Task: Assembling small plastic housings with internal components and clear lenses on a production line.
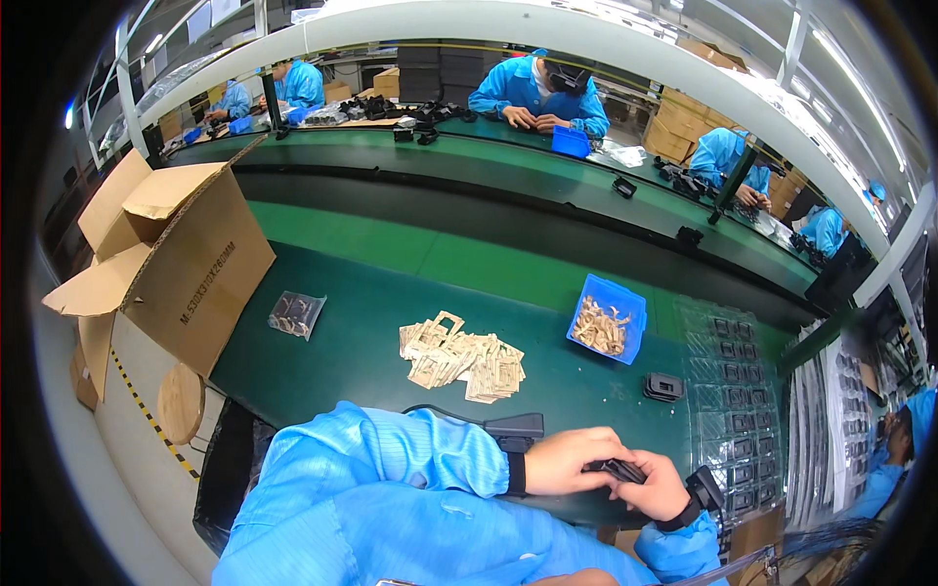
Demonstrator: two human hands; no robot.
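Close to the bench's near edge, my left hand (pixel 570 460) and my right hand (pixel 659 488) are closed on a small black plastic part (pixel 622 471). The fingers cover much of it. Behind my left wrist a black box-like device (pixel 515 427) with a cable rests on the green bench (pixel 362 293). Further left lies a loose heap of flat beige frames (pixel 464 359). A blue bin (pixel 637 340) beyond my hands contains small curled tan pieces (pixel 600 326). To its right sits a short stack of black frames (pixel 663 387).
Clear plastic trays (pixel 700 366) holding black parts line the right side. An open cardboard box (pixel 200 273) stands at the left, with a clear bag (pixel 296 314) of small parts beside it. Across a dark conveyor (pixel 469 215), several people in blue work at another bench.
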